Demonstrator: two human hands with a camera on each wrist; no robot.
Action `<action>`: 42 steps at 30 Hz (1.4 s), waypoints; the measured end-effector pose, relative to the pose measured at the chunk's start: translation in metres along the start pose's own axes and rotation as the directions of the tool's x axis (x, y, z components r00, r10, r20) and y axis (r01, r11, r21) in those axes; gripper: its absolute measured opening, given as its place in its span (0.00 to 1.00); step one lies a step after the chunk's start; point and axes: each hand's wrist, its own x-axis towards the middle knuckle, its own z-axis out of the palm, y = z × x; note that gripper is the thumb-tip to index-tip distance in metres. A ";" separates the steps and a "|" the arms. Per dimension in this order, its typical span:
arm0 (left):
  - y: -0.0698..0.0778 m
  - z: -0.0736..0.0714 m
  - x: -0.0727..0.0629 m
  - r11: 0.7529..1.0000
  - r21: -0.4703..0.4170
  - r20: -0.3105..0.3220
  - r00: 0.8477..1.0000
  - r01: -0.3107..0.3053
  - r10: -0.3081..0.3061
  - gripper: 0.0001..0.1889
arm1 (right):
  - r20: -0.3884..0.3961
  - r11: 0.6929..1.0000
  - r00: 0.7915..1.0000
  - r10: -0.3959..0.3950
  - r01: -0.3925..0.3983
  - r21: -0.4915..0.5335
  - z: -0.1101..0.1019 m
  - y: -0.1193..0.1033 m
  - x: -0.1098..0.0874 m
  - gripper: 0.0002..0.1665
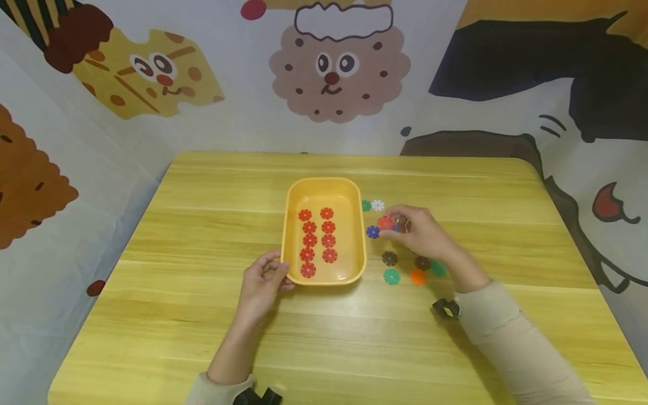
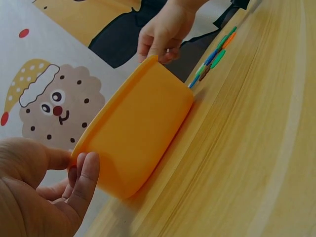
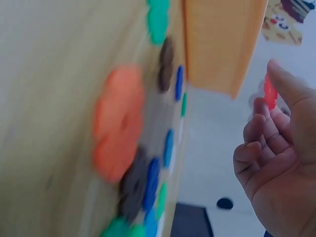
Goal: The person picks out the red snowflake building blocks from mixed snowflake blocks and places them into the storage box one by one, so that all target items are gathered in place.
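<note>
A yellow plastic tray (image 1: 346,270) stands on the table, with several red snowflake discs (image 1: 310,240) lying in two columns inside it. My left hand (image 1: 263,284) pinches the tray's near left corner between thumb and fingers; the left wrist view shows the grip on the rim. Just right of the tray, my right hand (image 1: 422,230) pinches one red snowflake disc (image 3: 270,92) between thumb and fingertips, raised off the table. Below and around that hand lie loose discs: dark blue (image 1: 373,232), brown (image 1: 389,258), green (image 1: 391,277), orange (image 1: 418,277) and white (image 1: 377,205). The hand hides some of them.
The wooden table (image 1: 202,225) reaches well past the tray on both sides. Behind it hangs a cloth (image 1: 243,124) printed with cartoon food. Dark wrist devices show at both sleeves, one by the right cuff (image 1: 445,308).
</note>
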 end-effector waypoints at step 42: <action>0.000 0.000 0.000 1.000 -0.020 0.006 1.000 0.003 -0.003 0.19 | 0.378 0.950 0.918 -0.123 0.219 -0.224 0.073 -0.074 0.037 0.17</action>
